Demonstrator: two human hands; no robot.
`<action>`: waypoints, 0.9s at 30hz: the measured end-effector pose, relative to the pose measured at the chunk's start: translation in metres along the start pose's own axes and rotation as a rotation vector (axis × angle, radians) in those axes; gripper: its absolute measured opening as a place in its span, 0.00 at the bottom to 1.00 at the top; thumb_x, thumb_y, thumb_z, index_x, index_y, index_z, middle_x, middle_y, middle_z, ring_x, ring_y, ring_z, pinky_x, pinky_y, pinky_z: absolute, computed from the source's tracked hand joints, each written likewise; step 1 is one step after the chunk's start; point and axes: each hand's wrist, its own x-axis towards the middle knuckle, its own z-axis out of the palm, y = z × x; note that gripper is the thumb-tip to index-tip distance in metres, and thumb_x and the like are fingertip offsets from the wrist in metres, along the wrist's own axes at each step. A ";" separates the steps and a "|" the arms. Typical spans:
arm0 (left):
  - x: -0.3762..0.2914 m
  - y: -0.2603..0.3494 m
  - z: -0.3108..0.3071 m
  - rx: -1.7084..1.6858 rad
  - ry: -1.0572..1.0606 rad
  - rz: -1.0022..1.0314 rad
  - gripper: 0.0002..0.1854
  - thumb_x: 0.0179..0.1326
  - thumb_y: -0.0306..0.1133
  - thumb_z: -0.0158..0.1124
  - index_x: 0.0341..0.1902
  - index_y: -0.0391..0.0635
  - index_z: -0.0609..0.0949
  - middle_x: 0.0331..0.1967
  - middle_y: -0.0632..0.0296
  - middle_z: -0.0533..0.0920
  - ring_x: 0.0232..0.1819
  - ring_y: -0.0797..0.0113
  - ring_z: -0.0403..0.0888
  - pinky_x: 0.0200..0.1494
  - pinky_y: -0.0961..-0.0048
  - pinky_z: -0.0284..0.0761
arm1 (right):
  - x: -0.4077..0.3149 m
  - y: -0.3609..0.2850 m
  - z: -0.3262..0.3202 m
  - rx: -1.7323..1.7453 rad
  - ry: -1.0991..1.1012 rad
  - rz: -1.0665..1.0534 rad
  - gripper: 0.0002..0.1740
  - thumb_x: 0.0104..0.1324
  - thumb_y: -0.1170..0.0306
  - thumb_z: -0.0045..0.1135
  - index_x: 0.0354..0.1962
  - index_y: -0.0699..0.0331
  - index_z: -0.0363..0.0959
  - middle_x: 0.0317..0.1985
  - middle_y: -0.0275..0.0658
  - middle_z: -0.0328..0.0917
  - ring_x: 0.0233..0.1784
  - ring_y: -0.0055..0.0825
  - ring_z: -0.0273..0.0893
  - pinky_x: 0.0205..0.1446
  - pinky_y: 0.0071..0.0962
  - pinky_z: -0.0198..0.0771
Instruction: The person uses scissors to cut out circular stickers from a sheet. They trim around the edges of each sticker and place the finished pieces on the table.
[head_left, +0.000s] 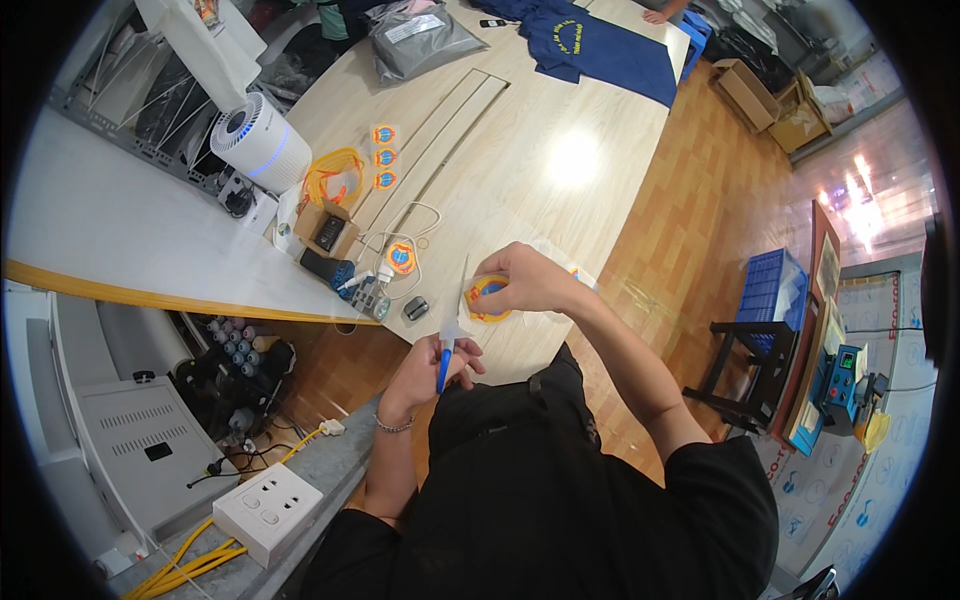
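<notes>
In my left hand (431, 371) I hold a pair of scissors (446, 352) with blue handles, its blades pointing away from me over the table. My right hand (525, 279) pinches a printed emblem transfer (491, 309), orange-yellow with a blue centre, on clear film. The scissor blades lie right beside the emblem's left edge; whether they touch the film I cannot tell. Partly hidden behind my right wrist is another piece of clear film with print (576, 273). One cut-out round emblem (401, 257) rests to the left, near a white cable.
Beyond the scissors lie a small dark case (415, 307), an open cardboard box (328, 229), a yellow basket (335, 174) and a film strip of emblems (385, 157). A white air purifier (261, 142) stands left. Farther off are a grey plastic parcel (424, 45), navy shirts (600, 49) and another person's hand (655, 16).
</notes>
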 end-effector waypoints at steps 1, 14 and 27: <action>-0.001 0.003 0.002 -0.013 0.013 0.000 0.14 0.75 0.30 0.66 0.55 0.30 0.84 0.42 0.47 0.92 0.34 0.63 0.91 0.41 0.69 0.87 | 0.001 0.003 0.001 0.039 0.016 -0.037 0.25 0.58 0.59 0.79 0.46 0.71 0.92 0.33 0.48 0.91 0.36 0.33 0.88 0.46 0.34 0.82; 0.006 -0.004 0.022 0.016 0.169 0.095 0.13 0.79 0.29 0.62 0.56 0.30 0.84 0.45 0.50 0.91 0.37 0.66 0.89 0.42 0.69 0.86 | -0.010 0.020 0.035 0.597 0.335 -0.078 0.23 0.68 0.78 0.80 0.60 0.69 0.83 0.45 0.39 0.92 0.50 0.22 0.91 0.56 0.24 0.87; -0.002 0.020 0.033 0.242 0.247 0.029 0.21 0.73 0.34 0.65 0.59 0.26 0.84 0.42 0.54 0.92 0.36 0.72 0.87 0.43 0.71 0.86 | -0.014 0.016 0.027 0.491 0.349 -0.139 0.22 0.66 0.79 0.78 0.58 0.69 0.84 0.49 0.38 0.90 0.52 0.21 0.89 0.60 0.26 0.85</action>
